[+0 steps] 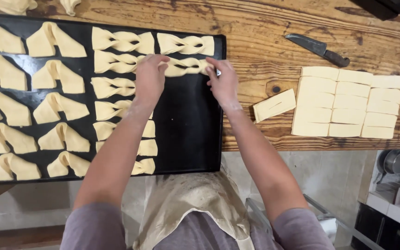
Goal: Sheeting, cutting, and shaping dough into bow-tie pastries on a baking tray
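Your left hand point(150, 76) and right hand point(223, 82) are both on one twisted dough strip point(181, 67), upper centre of frame, w/ fingers pinched on its two ends; the strip lies flat on the black baking tray point(186, 125), second row of the right-most column. Just above it sits another twisted piece point(186, 45), touching or nearly so. Left of your hands, a column of similar twists point(114, 87) runs down the tray; far left, two columns of folded dough pockets point(56, 109). Right of tray, on the wooden table point(265, 41): a slit dough rectangle point(274, 105), then a cut dough sheet in rectangles point(348, 103). A knife point(318, 48) lies upper right.
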